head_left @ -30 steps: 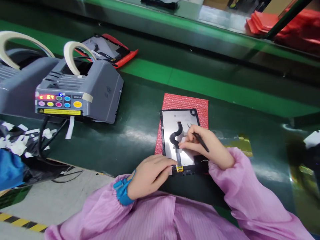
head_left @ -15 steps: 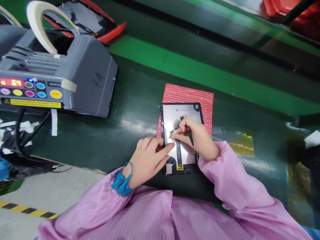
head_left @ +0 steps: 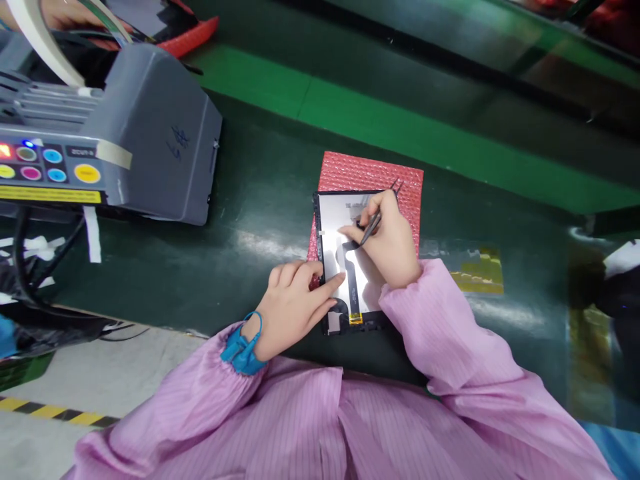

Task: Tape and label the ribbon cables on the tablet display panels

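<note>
A tablet display panel (head_left: pixel 330 220), silvery with a black frame, lies on a red bubble-wrap sheet (head_left: pixel 370 170). Down its back runs a black flex cable (head_left: pixel 353 287) with a gold end, curving at the upper part. My left hand (head_left: pixel 293 307) rests at the panel's left edge, index finger stretched onto the silvery back, other fingers loosely bent, nothing held. Black tweezers (head_left: pixel 371 231) are in my right hand (head_left: pixel 390 240), their tips pointing up and away from the panel. Its thumb and fingertips are over the panel near the cable's bend; whether they touch it I cannot tell.
A grey tape dispenser (head_left: pixel 165 133) with coloured buttons stands on the left. Behind it are another person's hand (head_left: pixel 60 12) and a red-wrapped part (head_left: pixel 193 37). Yellow film pieces (head_left: pixel 477 272) lie on the dark green bench (head_left: pixel 260 160) at right.
My right hand has turned, so the tweezers' tips now point up and right, away from the panel. More of the cable's bend shows. Another person's hand has appeared at upper left.
</note>
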Motion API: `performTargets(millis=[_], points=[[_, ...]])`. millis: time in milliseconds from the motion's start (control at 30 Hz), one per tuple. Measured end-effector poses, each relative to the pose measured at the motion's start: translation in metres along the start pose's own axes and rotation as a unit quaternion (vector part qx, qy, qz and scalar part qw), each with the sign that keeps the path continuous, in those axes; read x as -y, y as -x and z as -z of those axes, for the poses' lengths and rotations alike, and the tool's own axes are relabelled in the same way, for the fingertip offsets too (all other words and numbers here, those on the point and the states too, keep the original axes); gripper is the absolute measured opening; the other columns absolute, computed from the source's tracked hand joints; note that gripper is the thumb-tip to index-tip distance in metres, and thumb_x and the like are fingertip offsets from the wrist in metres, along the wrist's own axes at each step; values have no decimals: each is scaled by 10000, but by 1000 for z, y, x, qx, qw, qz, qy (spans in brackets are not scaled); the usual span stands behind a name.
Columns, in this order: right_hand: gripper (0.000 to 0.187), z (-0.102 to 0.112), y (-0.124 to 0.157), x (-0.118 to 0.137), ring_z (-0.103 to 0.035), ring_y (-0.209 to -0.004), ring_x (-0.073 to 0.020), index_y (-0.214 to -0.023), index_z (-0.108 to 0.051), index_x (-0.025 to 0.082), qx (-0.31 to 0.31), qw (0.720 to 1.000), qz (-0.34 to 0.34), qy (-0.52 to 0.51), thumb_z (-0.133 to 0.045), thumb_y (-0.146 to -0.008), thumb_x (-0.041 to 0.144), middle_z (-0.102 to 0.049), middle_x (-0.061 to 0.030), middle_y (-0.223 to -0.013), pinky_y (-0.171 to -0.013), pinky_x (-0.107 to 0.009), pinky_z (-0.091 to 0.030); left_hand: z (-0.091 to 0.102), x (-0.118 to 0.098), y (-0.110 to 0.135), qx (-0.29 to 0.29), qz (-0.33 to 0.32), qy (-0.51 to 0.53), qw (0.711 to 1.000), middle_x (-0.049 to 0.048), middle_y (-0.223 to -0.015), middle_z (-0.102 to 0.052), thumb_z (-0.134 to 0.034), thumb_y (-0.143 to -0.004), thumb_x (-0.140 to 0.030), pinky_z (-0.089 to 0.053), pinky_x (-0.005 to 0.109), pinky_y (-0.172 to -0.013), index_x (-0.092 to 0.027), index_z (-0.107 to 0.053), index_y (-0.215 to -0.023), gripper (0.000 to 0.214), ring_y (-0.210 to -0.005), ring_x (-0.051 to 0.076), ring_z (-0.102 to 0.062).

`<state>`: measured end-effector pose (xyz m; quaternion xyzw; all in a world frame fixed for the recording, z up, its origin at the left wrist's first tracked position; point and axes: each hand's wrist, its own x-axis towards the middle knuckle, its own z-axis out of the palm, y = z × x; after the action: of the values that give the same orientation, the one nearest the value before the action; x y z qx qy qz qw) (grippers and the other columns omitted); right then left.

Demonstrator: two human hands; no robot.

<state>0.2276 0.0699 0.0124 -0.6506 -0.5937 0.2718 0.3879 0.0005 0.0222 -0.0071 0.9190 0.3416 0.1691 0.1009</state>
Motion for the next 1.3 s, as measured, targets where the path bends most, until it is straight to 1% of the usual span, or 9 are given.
performTargets(millis=[167,267,400,533,867,1000,1133,1200,1300], points=[[303,58,8,-31,-688,-867,-188,-962,-401,282,-120,992,18,30,-682,-940,395,-709,-19,-1003,-840,-370,-531,2,6,1,34,-106,24,994,191,-1608,-452,-649,-997,-505,-288,679,-1211,-247,-507,-1553,629,-1494,438,-382],[366,102,38,-62,-686,-1163,-306,-1029,-457,263,-113,984,-6,134,-728,-889,466,-702,-137,-1324,-1011,-503,-499,-1,9,-3,77,-141,26,987,204,-1735,-256,-749,-863,-677,-200,724,-1235,-273,-392,-1631,938,-1592,511,-192],[511,135,91,-95,-622,-1304,-397,-1183,-539,227,-113,965,-51,231,-735,-851,562,-635,-194,-1452,-1121,-624,-408,-11,14,-16,76,-112,-4,991,238,-1746,-200,-704,-841,-765,-155,736,-1242,-249,-374,-1642,1009,-1606,526,-133],[460,142,122,-111,-522,-1448,-409,-1131,-546,237,-117,969,-55,210,-656,-908,623,-603,-204,-1507,-1165,-649,-373,-17,26,-49,92,-75,-18,993,219,-1756,-185,-623,-883,-791,-126,767,-1226,-282,-343,-1660,971,-1607,528,-120],[522,164,127,-134,-492,-1487,-408,-1152,-551,254,-156,971,-94,152,-645,-898,701,-552,-214,-1566,-1180,-661,-392,-12,77,-173,110,113,-90,983,218,-1770,-112,-589,-952,-718,-102,724,-1252,-216,-296,-1681,932,-1621,508,-41],[470,174,132,-140,-519,-1468,-405,-1126,-575,279,-179,965,-113,158,-631,-908,692,-575,-171,-1559,-1160,-647,-421,-15,102,-229,53,209,-91,972,224,-1758,-172,-527,-989,-693,-106,709,-1258,-200,-277,-1687,890,-1618,509,-73],[272,170,122,-138,-594,-1401,-382,-1067,-604,278,-126,976,-28,175,-585,-995,539,-674,-130,-1459,-1108,-635,-455,-31,115,-281,-45,319,-30,946,275,-1737,-193,-476,-1001,-695,-112,718,-1251,-114,-232,-1691,934,-1603,537,-115],[192,162,111,-134,-608,-1388,-362,-1036,-616,275,-93,973,31,209,-546,-1032,454,-708,-116,-1414,-1105,-621,-448,-40,114,-288,-82,277,54,956,244,-1756,-154,-451,-1003,-714,-102,706,-1264,-133,-202,-1698,939,-1620,502,-88],[150,146,90,-122,-620,-1379,-321,-1028,-643,280,-32,965,89,244,-504,-1055,330,-706,-92,-1425,-1084,-572,-468,-47,97,-261,-101,114,176,973,150,-1785,-111,-309,-1039,-731,-62,659,-1297,-237,-144,-1709,849,-1652,393,-24]])
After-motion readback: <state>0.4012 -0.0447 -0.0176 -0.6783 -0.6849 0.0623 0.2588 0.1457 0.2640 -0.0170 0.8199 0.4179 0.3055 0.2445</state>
